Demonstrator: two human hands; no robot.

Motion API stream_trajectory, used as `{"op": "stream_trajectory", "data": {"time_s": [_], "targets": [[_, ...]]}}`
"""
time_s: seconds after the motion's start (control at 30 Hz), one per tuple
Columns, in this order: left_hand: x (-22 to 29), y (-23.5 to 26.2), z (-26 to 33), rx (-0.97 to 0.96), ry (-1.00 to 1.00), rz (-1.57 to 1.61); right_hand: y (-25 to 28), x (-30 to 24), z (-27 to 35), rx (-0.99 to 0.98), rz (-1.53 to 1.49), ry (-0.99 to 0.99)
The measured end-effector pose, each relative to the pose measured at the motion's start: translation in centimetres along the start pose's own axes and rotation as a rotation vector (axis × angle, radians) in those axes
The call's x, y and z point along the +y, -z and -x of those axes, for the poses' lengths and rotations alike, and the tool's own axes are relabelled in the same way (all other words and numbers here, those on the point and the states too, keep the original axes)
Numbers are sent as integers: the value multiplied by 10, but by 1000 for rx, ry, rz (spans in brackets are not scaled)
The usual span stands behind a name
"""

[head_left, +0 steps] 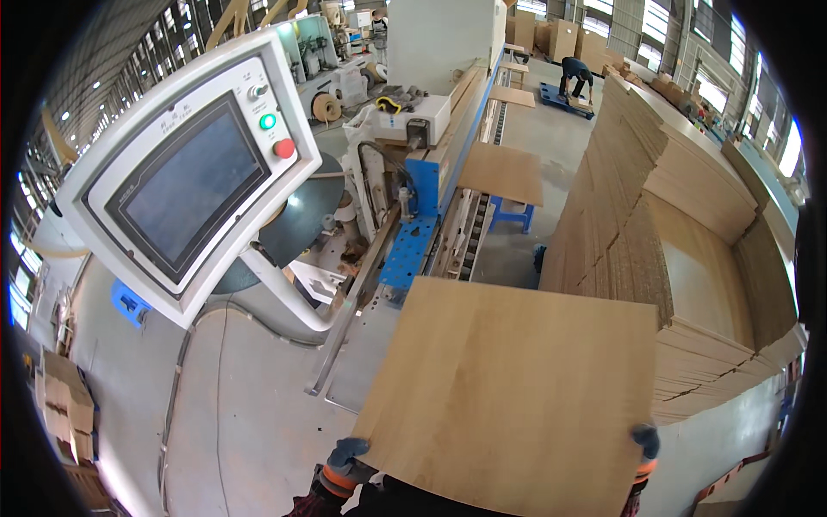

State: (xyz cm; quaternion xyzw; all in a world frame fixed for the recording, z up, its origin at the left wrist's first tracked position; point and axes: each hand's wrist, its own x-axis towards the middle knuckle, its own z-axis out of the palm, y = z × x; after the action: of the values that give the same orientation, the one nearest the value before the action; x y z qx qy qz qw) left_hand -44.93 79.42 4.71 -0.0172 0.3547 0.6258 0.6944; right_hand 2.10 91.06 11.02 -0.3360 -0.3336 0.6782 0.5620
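A flat wood-grain panel [517,388] spans the lower middle of the head view, held up in front of my body. My left hand [350,453], in a dark blue-grey glove with an orange cuff, grips its near left edge. On the opposite edge, my right hand [646,439] in a matching glove is closed round the side; part of its fingers is hidden. The panel's far end is over the near end of a machine with a blue perforated plate [412,252] and a metal guide bed [366,353].
A white control panel [194,172] on a bent arm stands at left. Tall stacks of boards [603,207] rise at right. Another wood panel [501,172] lies along the machine line above a blue stool [512,215]. A person [575,76] bends over a blue pallet farther off.
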Motion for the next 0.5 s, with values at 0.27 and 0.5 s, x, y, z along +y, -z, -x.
{"op": "stream_trajectory", "data": {"time_s": [0.27,0.5], "targets": [[52,15,9,795,-11,-1339,-40,174,-61,287,-77,-217],[-2,-44,-99,-31,-1045,-2096,-27,235,-104,134,-348,-324]]}}
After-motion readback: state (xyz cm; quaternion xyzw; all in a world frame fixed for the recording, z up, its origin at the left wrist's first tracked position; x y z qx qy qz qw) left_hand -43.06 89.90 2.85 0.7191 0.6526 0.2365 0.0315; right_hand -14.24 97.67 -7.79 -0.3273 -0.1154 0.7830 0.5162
